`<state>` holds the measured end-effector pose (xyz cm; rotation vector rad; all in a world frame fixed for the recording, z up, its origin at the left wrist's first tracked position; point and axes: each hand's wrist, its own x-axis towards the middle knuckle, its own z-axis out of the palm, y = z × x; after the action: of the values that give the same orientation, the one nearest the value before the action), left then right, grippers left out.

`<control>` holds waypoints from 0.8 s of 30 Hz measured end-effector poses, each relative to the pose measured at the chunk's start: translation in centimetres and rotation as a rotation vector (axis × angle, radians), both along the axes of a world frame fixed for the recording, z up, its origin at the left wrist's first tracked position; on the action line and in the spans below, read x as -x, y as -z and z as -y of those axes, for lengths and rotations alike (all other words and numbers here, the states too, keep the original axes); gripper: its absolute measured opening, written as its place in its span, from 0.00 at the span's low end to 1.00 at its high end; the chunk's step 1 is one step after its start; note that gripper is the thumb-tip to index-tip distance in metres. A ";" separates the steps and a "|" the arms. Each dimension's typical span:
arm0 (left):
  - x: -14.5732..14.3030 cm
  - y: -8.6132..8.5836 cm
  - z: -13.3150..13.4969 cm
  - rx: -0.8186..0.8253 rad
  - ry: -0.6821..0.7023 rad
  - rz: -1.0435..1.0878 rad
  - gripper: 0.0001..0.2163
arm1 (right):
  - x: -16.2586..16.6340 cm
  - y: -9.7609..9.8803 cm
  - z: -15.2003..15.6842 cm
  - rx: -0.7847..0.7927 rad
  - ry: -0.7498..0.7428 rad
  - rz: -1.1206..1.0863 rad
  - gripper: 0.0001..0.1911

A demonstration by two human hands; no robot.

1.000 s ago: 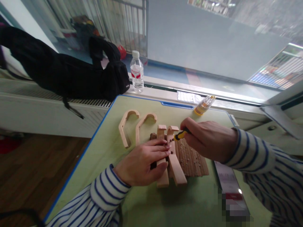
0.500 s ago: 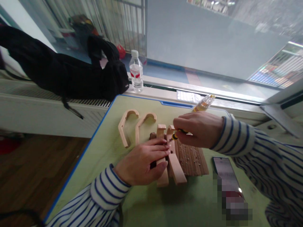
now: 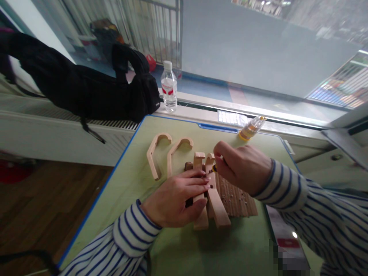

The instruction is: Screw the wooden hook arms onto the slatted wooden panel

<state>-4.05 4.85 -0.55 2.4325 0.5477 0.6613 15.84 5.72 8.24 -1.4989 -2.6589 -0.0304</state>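
My left hand (image 3: 175, 199) presses down on two pale wooden hook-shaped pieces (image 3: 214, 199) lying on a ribbed brown wooden board (image 3: 238, 197), its fingers wrapped around the nearer piece. My right hand (image 3: 243, 166) is closed around a small yellow-and-black screwdriver (image 3: 214, 167), whose tip points down at the right-hand piece, just beside my left fingertips. Most of the tool is hidden inside my fist.
Two more curved wooden hooks (image 3: 165, 153) lie loose to the left on the green table (image 3: 129, 180). A small amber glue bottle (image 3: 250, 129) lies at the far edge. A phone (image 3: 287, 237) lies near right. On the sill stand a water bottle (image 3: 169, 87) and a black bag (image 3: 86, 88).
My right hand has drawn in and down over the screwdriver, hiding most of its handle. My left hand has stayed put on the wooden pieces.
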 end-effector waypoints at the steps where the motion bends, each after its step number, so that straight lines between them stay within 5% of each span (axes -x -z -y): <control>1: 0.0 0.0 0.0 0.004 0.002 -0.001 0.16 | 0.3 0.1 0.4 -0.010 0.087 -0.015 0.12; 6: 0.0 -0.1 0.0 -0.005 0.002 0.004 0.16 | 0.7 0.4 1.3 0.016 0.240 -0.094 0.12; 19: 0.0 -0.3 0.1 -0.029 0.002 -0.015 0.16 | -1.2 -2.0 0.4 0.340 -0.119 -0.125 0.13; 24: 0.1 -0.3 0.2 -0.015 -0.011 -0.025 0.16 | -1.6 -1.8 -1.2 0.221 -0.291 -0.057 0.13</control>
<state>-4.12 4.68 -0.24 2.4570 0.5683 0.6421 17.45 6.96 10.00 -1.1248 -2.8800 0.3305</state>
